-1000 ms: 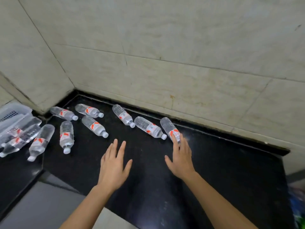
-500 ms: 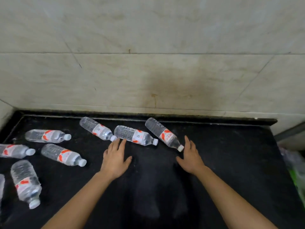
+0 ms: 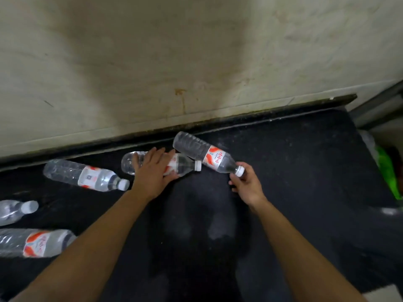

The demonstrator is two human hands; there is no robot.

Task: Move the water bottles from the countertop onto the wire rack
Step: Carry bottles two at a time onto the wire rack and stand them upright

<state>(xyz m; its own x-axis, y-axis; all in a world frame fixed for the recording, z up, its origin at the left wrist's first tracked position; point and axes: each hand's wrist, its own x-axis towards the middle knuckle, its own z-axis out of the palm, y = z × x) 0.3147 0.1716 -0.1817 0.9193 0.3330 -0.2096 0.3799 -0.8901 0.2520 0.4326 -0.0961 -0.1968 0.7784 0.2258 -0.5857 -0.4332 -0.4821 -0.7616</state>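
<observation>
On the black surface (image 3: 294, 171), our left hand (image 3: 152, 173) lies with fingers wrapped over the middle bottle (image 3: 183, 165); our right hand (image 3: 246, 185) fingers pinch the rightmost bottle (image 3: 205, 154) at its cap.

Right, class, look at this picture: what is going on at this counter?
A person is picking up clear plastic water bottles lying on a black stone countertop. The left hand lies over the middle bottle; the right hand grips the white-capped neck of the bottle nearest the wall. Other bottles lie to the left. No wire rack shows.
</observation>
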